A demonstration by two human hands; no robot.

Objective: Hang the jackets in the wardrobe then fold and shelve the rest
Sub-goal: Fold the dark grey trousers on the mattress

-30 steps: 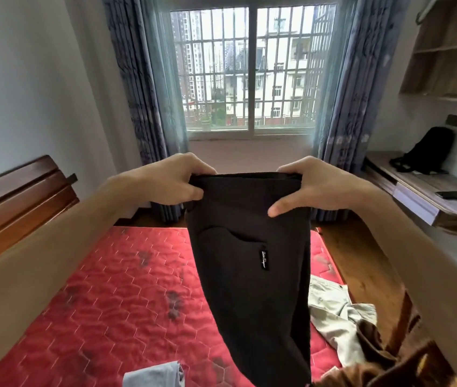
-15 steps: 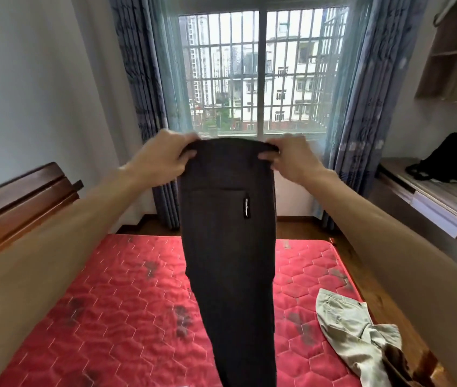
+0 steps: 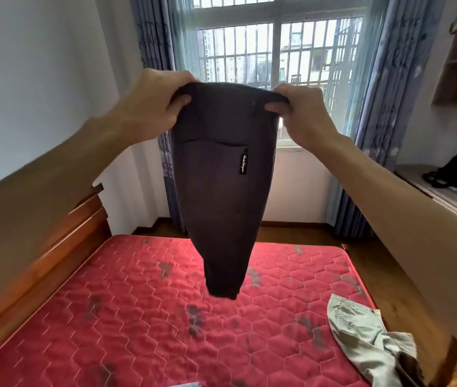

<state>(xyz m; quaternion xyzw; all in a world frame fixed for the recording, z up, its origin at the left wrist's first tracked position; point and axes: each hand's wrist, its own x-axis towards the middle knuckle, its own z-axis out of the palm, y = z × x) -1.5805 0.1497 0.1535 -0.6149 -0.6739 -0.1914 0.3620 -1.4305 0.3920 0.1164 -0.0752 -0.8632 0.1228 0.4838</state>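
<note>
The red mattress (image 3: 137, 317) fills the near part of my view. Above it the dark trousers (image 3: 221, 191) hang in the air, leg on leg, with the cuffs free and not touching the mattress. A khaki garment (image 3: 361, 336) lies crumpled at the near right corner. The left hand (image 3: 151, 104) and the right hand (image 3: 302, 115) each have the grip clenched on one end of the waistband, thumb in front. A black label (image 3: 242, 162) sits beside the pocket. I judge the cloth to be soft, light and limp. It will sag, so the waistband ends are the good place to hold it for folding.
</note>
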